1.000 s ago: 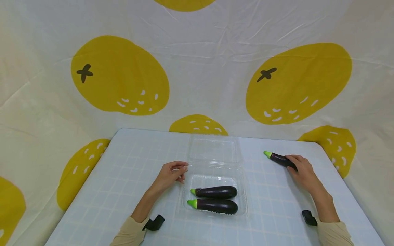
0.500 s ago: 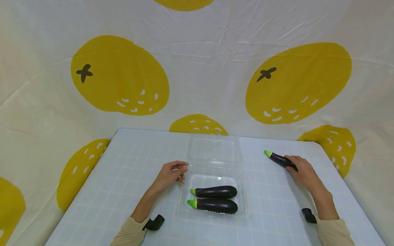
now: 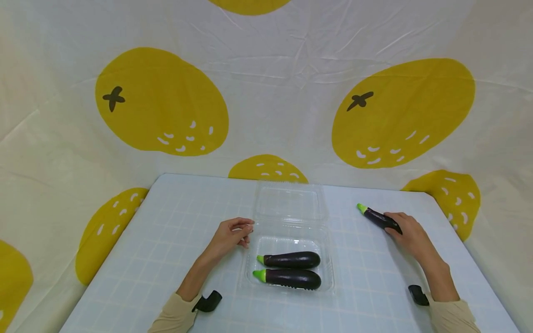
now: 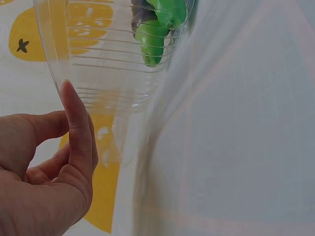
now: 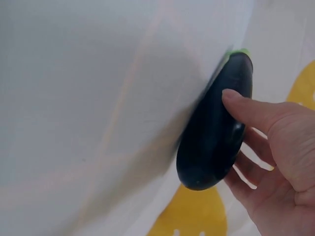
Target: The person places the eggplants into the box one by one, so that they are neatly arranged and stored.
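Observation:
On the right of the table, my right hand (image 3: 410,233) holds an eggplant (image 3: 376,218) by its rounded end. Its green stem end points to the far left. In the right wrist view the thumb lies along the dark skin (image 5: 211,132), with the fingers on the other side. My left hand (image 3: 229,236) is at the left edge of a clear plastic clamshell container (image 3: 329,240), a fingertip right at the rim in the left wrist view. Two more eggplants lie side by side in the base, the upper one (image 3: 291,260) and the lower one (image 3: 291,279), green ends left.
The container's hinged lid (image 3: 289,201) is folded back flat toward the far edge of the table. A pale checked cloth (image 3: 179,203) covers the table. Behind it hangs a white curtain (image 3: 279,92) with large yellow fruit prints.
My right thumb and fingers have shifted slightly on the eggplant, which stays almost in place. The left hand, the container and the eggplants in it have not moved.

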Motion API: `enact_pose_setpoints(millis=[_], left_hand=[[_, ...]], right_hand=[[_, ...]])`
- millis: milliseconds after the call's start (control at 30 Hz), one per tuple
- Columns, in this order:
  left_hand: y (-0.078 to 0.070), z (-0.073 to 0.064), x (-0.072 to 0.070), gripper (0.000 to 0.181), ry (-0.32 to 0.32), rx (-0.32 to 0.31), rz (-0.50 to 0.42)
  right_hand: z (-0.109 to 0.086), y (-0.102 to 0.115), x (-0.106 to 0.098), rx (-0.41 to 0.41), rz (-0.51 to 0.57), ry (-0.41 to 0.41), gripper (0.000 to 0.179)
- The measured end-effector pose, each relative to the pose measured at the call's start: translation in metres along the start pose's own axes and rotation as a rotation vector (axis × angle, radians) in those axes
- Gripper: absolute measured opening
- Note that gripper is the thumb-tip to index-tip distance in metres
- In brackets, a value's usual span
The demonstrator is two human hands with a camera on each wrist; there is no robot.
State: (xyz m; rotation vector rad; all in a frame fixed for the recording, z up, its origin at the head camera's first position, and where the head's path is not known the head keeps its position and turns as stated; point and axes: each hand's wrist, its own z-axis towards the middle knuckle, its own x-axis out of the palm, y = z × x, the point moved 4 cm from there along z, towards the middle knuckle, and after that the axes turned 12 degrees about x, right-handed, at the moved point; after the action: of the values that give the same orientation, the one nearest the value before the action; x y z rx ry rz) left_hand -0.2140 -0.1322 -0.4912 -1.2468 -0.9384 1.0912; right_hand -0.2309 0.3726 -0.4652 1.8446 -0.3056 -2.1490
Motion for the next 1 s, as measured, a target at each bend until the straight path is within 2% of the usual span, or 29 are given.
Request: enact_pose_setpoints(millis=[433, 1000], left_hand=[[-0.001, -0.001, 0.0, 0.034, 0.0, 0.0, 0.012], [-0.002, -0.001, 0.0, 0.035, -0.002, -0.006, 0.006]], right_hand=[[-0.005, 0.006, -0.002, 0.039, 0.014, 0.04, 0.047], [-0.011, 0.037, -0.019, -0.028, 0.076, -0.003, 0.048]])
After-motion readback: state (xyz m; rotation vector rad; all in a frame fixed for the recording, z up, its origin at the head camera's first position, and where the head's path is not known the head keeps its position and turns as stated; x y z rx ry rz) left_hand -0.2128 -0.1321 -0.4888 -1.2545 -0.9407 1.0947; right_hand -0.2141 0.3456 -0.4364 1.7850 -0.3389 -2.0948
